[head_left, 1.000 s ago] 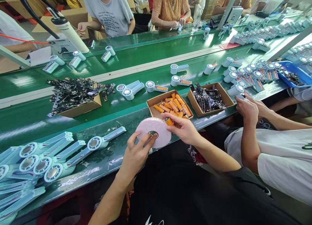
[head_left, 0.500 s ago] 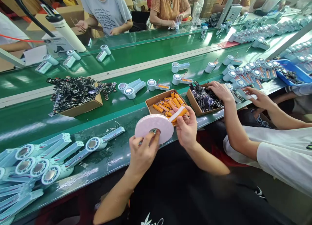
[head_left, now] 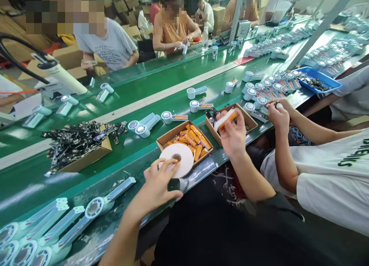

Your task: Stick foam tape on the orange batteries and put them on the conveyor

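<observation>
My left hand (head_left: 157, 185) rests on a white roll of tape (head_left: 177, 159) lying at the green table's near edge, fingers curled on its rim. My right hand (head_left: 233, 137) is raised above the table and pinches an orange battery (head_left: 226, 119) with a white strip of tape stuck along it. A cardboard box of orange batteries (head_left: 192, 140) sits just behind the roll. A second cardboard box (head_left: 250, 122) with black circuit boards stands to its right, partly hidden by my right hand.
Pale blue fan housings (head_left: 95, 206) lie at the near left. A box heaped with black boards (head_left: 77, 143) sits left of centre. A neighbour's hands (head_left: 276, 114) work at the right beside more fan parts and a blue tray (head_left: 317, 81). People sit across the conveyor.
My right hand has lifted the battery up and to the right, with tape stuck to it. The roll now lies down at the table edge under my left hand. The view has tilted upward.
</observation>
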